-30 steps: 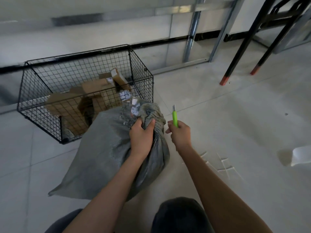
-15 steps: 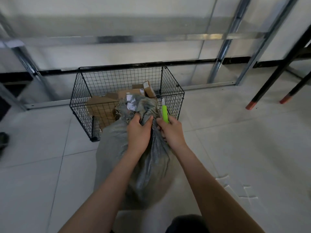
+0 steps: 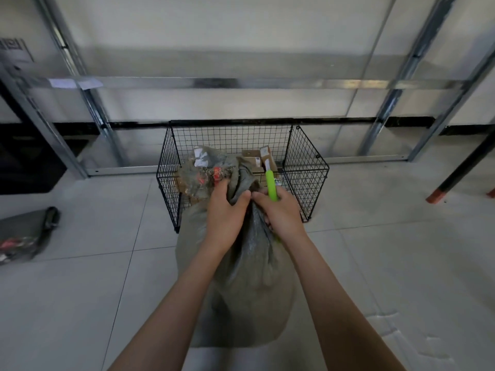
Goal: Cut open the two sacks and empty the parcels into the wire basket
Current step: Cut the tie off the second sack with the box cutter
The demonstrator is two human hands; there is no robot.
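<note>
Both grips are closed on the gathered neck of the grey woven sack (image 3: 249, 290), which stands on the floor against the black wire basket (image 3: 305, 167). The left hand (image 3: 225, 210) wraps the cloth; the right hand (image 3: 281, 212) pinches it while holding the green-handled knife (image 3: 271, 184), likely steadying the neck for cutting.

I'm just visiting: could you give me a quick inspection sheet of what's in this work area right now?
Surface: pale tiled floor.
Job's things: grey sack stands bunched before the wire basket; cardboard parcels inside it; flat sack lies far left.
Clutter: white scraps on the floor.
Hands: left hand grips the sack's neck; right hand holds a green knife beside it.
Cables: nothing seen.
Surroundings: metal frame along the wall; dark table legs.
</note>
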